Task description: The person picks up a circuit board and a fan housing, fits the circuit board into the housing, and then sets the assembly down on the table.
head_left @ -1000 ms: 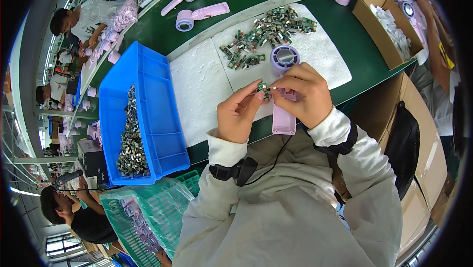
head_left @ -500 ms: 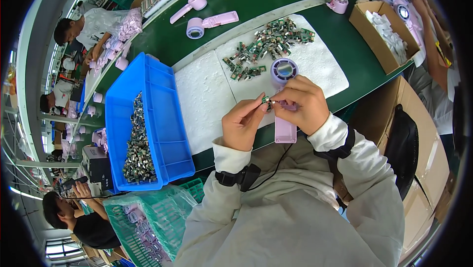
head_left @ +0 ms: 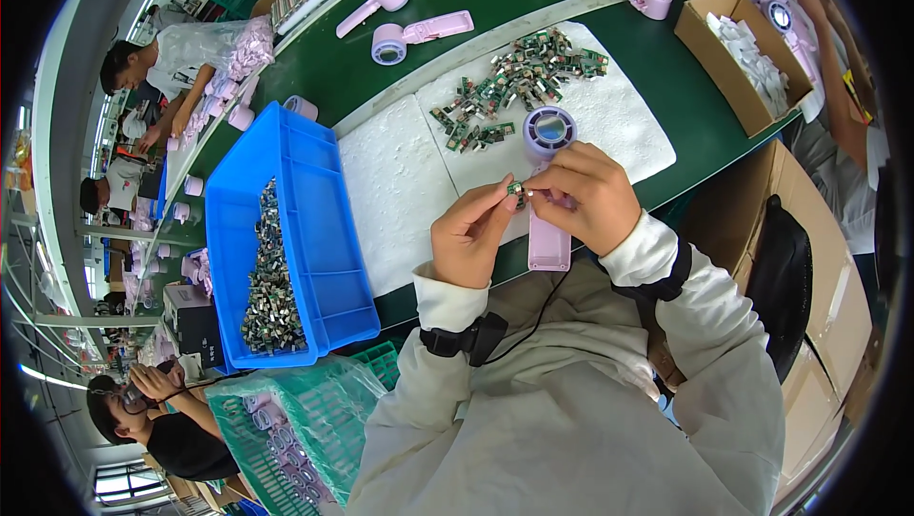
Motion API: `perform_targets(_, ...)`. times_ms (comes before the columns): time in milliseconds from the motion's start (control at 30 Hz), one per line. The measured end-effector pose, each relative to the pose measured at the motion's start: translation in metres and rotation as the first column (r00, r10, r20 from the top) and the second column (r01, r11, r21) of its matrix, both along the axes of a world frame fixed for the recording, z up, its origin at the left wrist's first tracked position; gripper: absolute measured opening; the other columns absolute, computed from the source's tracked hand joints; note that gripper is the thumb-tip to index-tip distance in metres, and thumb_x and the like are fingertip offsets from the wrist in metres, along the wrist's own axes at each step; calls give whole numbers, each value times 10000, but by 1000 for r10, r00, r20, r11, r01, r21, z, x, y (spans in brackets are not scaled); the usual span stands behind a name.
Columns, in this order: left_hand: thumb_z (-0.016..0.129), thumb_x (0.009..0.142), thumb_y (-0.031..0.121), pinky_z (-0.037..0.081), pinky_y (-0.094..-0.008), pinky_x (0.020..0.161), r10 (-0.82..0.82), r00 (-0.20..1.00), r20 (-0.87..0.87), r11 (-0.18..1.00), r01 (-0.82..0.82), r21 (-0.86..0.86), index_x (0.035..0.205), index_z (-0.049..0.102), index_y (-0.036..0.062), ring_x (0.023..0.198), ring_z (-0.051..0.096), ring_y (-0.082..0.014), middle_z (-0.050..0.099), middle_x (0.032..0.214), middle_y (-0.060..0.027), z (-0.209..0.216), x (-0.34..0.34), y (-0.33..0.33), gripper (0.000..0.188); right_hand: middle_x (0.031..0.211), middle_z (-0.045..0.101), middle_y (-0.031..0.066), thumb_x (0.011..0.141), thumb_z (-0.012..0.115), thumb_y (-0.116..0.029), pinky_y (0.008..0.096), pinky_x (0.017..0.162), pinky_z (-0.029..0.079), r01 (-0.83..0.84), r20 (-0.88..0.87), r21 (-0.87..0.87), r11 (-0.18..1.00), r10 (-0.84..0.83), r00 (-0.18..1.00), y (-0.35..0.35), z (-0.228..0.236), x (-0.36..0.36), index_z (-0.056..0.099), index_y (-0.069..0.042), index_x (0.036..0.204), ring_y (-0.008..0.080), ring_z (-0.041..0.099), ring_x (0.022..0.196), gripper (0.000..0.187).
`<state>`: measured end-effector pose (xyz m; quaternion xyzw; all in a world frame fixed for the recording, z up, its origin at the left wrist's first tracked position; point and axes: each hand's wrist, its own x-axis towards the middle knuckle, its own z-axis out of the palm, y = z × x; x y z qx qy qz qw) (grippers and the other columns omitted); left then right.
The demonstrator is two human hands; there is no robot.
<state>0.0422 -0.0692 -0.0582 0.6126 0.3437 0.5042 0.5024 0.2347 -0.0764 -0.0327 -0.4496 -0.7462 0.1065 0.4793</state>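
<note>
Green desk (head_left: 657, 59) spans upper right; at centre our left hand (head_left: 469, 235) pinches a circuit board (head_left: 515, 188), right hand (head_left: 597, 197) apparently pinching a white connector (head_left: 529, 193). Likely joining them; next calls for straight alignment.

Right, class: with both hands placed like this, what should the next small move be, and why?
Probably the right hand should ease its fingertips against the edge of the small green circuit board. The left hand pinches that board, and the right hand's fingertips come together close beside it; anything between them is too small to tell.
</note>
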Motion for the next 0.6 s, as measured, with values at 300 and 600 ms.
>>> perform_targets(300, 663, 921, -26, 531, -256, 722, 304, 893, -331, 930, -202, 308, 1216, 700, 46, 874, 669, -137, 699, 1018, -100, 11, 20, -13, 306, 673, 510, 51, 761, 744, -22, 293, 567, 423, 91, -248, -256, 962, -156, 956, -17, 1, -19, 707, -8, 863, 171, 499, 603, 109)
perform_targets(600, 662, 921, -24, 532, -262, 706, 266, 957, -116, 961, -254, 108, 1214, 698, 32, 847, 657, -108, 696, 1001, -83, -1, 19, -4, 300, 716, 550, 53, 804, 736, -3, 282, 577, 446, 18, -251, -255, 967, -84, 964, -11, 10, -15, 742, -11, 962, 140, 511, 602, 158)
